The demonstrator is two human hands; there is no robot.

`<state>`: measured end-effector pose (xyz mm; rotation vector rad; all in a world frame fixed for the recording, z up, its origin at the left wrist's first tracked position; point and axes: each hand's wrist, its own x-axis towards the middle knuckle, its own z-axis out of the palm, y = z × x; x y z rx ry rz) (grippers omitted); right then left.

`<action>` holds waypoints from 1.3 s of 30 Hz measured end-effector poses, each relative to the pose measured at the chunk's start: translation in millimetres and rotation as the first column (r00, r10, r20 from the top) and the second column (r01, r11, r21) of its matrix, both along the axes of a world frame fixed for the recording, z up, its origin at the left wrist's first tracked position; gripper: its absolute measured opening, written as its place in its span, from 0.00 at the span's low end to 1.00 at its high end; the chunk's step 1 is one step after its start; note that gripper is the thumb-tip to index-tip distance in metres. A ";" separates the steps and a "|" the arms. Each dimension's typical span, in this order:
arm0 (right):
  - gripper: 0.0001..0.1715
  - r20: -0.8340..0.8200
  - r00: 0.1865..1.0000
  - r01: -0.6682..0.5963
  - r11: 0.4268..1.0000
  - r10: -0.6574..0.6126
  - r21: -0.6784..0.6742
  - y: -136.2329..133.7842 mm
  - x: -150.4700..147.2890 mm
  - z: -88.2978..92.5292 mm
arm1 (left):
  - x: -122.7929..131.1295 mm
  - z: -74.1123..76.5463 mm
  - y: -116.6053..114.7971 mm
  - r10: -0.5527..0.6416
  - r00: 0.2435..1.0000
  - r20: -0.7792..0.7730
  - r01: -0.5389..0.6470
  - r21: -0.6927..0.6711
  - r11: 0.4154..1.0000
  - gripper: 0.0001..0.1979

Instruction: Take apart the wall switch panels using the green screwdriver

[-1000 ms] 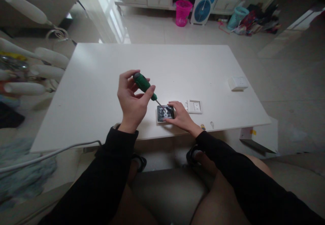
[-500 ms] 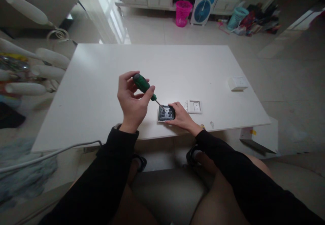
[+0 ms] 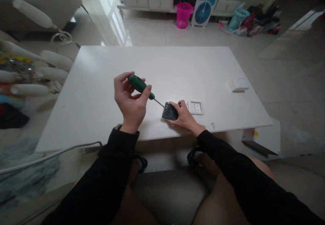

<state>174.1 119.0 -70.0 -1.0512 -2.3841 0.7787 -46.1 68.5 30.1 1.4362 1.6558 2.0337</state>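
Note:
My left hand (image 3: 132,104) is wrapped round the green handle of a screwdriver (image 3: 139,84), whose thin shaft slants down to the right. Its tip meets the upper left part of a square plate (image 3: 169,111) with a black back and a pale rim. My right hand (image 3: 185,116) grips this plate by its right side, thumb and fingers at opposite edges, and tilts it a little. Just right of my right hand a white frame with a socket or switch insert (image 3: 196,107) lies on the white table (image 3: 101,82).
A small white box (image 3: 238,84) stands near the table's right edge. Near the front edge lies a small clear item (image 3: 212,125). A grey cable (image 3: 63,148) crosses the front left corner. White lamp arms (image 3: 57,59) reach in at the left.
The black-backed plate has turned and shifted slightly right in my right hand. The screwdriver now leans lower, with my left hand a little further left.

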 end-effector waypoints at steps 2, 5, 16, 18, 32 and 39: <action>0.55 0.011 1.000 -0.005 1.000 0.005 -0.005 -0.8 0.4 -0.3 | 0.3 -0.2 -0.1 0.007 1.000 -0.008 -0.007 0.000 1.000 0.27; 0.55 0.012 0.999 -0.030 1.000 0.030 -0.002 -1.1 0.4 0.4 | 0.3 -0.4 -0.2 0.012 1.000 -0.009 -0.012 -0.003 1.000 0.28; 0.54 0.030 0.997 -0.075 0.997 0.074 0.021 1.2 -1.5 2.7 | 1.0 -1.4 -1.0 -0.018 1.000 0.011 0.018 -0.017 1.000 0.29; 0.54 0.036 0.997 -0.069 0.997 0.068 0.021 1.2 -2.2 2.5 | 1.6 -1.6 -0.9 -0.024 1.000 0.019 0.024 -0.022 0.999 0.29; 0.52 0.060 0.995 -0.077 0.997 0.076 0.009 -2.0 -2.1 7.2 | 2.7 -3.3 0.3 -0.035 0.999 -0.027 0.035 -0.021 0.999 0.29; 0.54 0.042 0.996 -0.079 0.997 0.079 -0.004 2.2 -0.7 1.9 | 3.3 -2.7 0.0 -0.053 0.997 -0.049 0.053 -0.012 0.999 0.28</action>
